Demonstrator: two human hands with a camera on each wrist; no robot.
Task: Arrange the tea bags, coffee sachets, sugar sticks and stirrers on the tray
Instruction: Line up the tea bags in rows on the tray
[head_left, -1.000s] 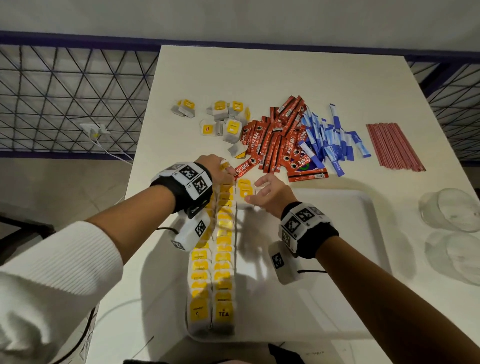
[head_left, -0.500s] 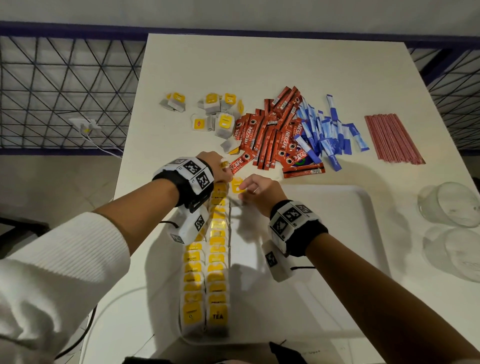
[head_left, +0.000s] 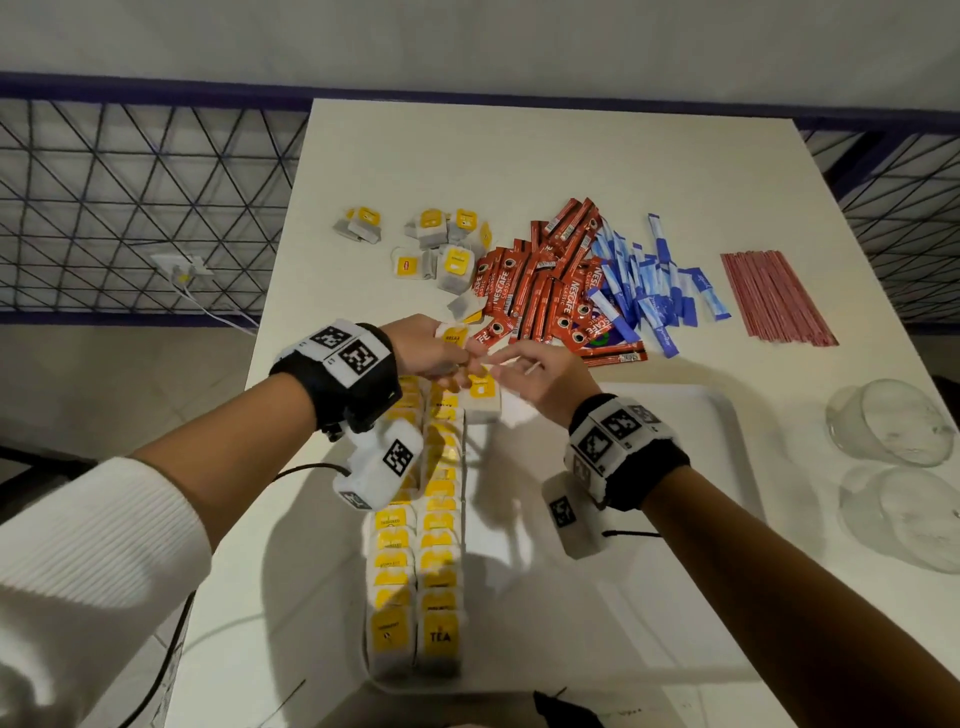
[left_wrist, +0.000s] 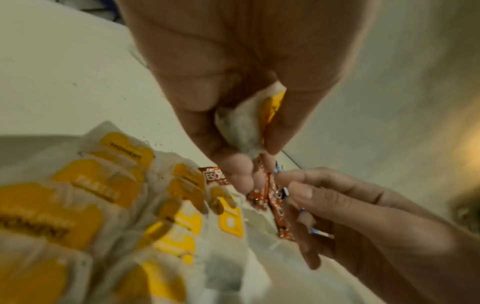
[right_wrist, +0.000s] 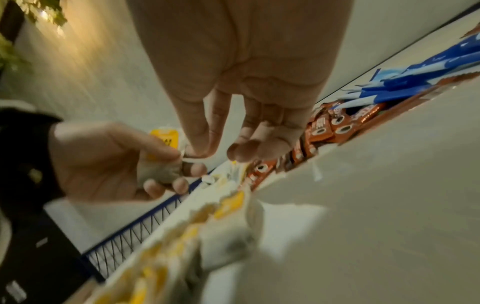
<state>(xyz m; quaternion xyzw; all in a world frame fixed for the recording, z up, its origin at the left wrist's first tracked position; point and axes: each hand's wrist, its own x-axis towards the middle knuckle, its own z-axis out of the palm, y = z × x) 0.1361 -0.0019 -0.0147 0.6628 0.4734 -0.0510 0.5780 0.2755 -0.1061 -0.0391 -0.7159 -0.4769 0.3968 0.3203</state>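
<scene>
Clutched in the left hand (head_left: 431, 349) is a white paper tea bag with a yellow tag (left_wrist: 242, 123), held above the far left corner of the white plastic tray (head_left: 727, 415). Right hand (head_left: 540, 371) reaches in from the right, thumb and forefinger pinching that bag's edge. Two rows of yellow-tagged tea bags (head_left: 415, 561) run along the tray's left side. Beyond the tray on the white table (head_left: 519, 156) lie loose tea bags (head_left: 441, 249), red coffee sachets (head_left: 545, 280), blue sugar sticks (head_left: 654, 280) and red stirrers (head_left: 774, 296) at far right.
</scene>
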